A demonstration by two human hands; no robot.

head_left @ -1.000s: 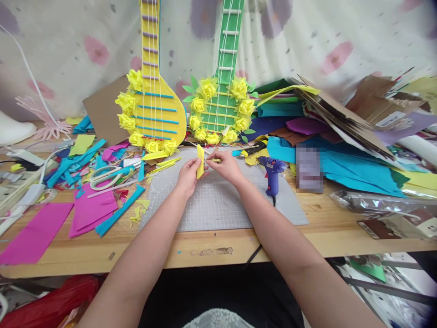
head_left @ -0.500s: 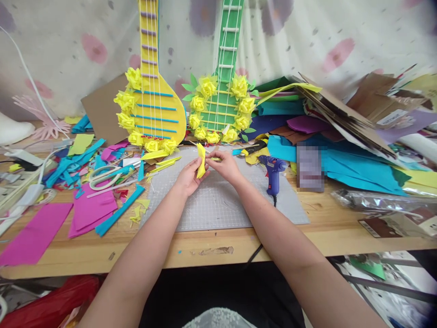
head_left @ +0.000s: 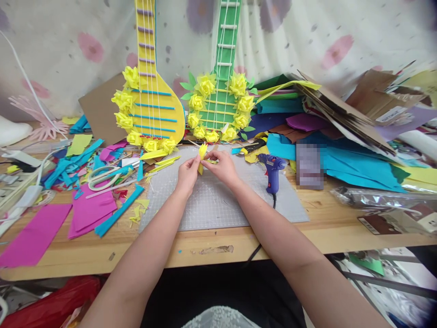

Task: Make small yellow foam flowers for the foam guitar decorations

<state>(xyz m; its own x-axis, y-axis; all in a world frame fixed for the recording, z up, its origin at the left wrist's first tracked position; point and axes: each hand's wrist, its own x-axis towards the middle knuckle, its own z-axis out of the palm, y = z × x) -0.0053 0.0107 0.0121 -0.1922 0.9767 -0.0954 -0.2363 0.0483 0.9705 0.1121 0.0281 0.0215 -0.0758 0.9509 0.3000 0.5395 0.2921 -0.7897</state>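
Over the grey cutting mat [head_left: 218, 209], a small folded piece of yellow paper [head_left: 202, 150] stands upright between my hands. My left hand [head_left: 189, 174] pinches it from the left with thumb and fingers. From the right, the thumb and fingertips of my right hand [head_left: 221, 167] are closed on the same piece. A bit of yellow also shows under the right fingers; its shape is partly hidden. Behind my hands stand a yellow paper guitar [head_left: 162, 102] and a green paper guitar [head_left: 223, 95], both edged with yellow paper flowers.
A blue hot glue gun [head_left: 272, 173] stands on the mat's right side, its cord running forward. Scissors [head_left: 102, 177], magenta sheets [head_left: 94, 205] and blue scraps lie left. Blue sheets [head_left: 355, 161] and cardboard [head_left: 344, 114] are piled right. A utility knife [head_left: 254, 146] lies behind the mat.
Both hands have drawn closer around the yellow paper. My left hand has turned from a more open, palm-up hold to a pinch, and the right fingertips have moved onto the paper.
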